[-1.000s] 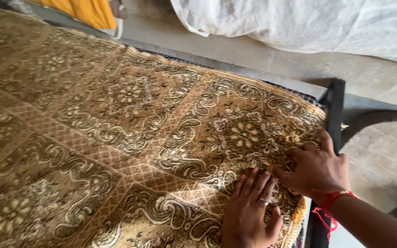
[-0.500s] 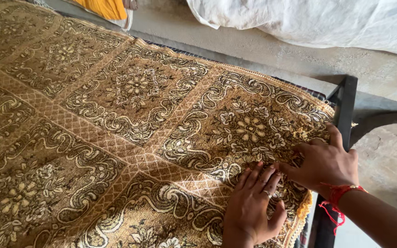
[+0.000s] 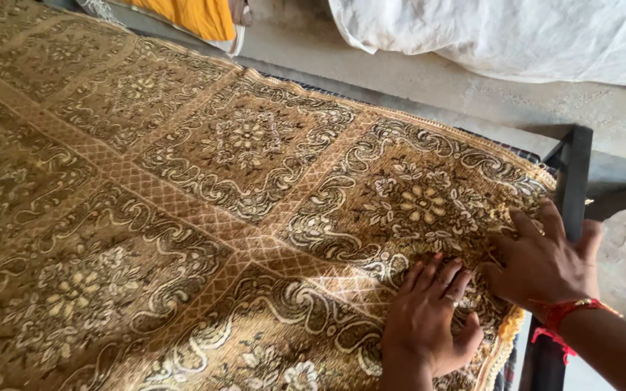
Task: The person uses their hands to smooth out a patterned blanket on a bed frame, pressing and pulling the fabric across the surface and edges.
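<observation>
A thick gold and brown bed cover (image 3: 204, 188) with floral squares lies spread over a bed. My left hand (image 3: 429, 318) rests flat on it near the lower right corner, fingers spread, a ring on one finger. Just to its right my right hand (image 3: 545, 264), with a red thread on the wrist, presses its fingertips on the cover at the corner next to the black metal bed frame (image 3: 572, 174). Neither hand grips anything.
A concrete floor (image 3: 472, 87) runs behind the bed. A white cloth (image 3: 516, 32) lies at the top right, and an orange cloth (image 3: 197, 14) at the top edge. A striped sheet edge (image 3: 505, 366) shows under the cover by the frame.
The view has shifted, so the cover and both hands sit further right and lower in the frame. The hands stay pressed on the same corner of the cover.
</observation>
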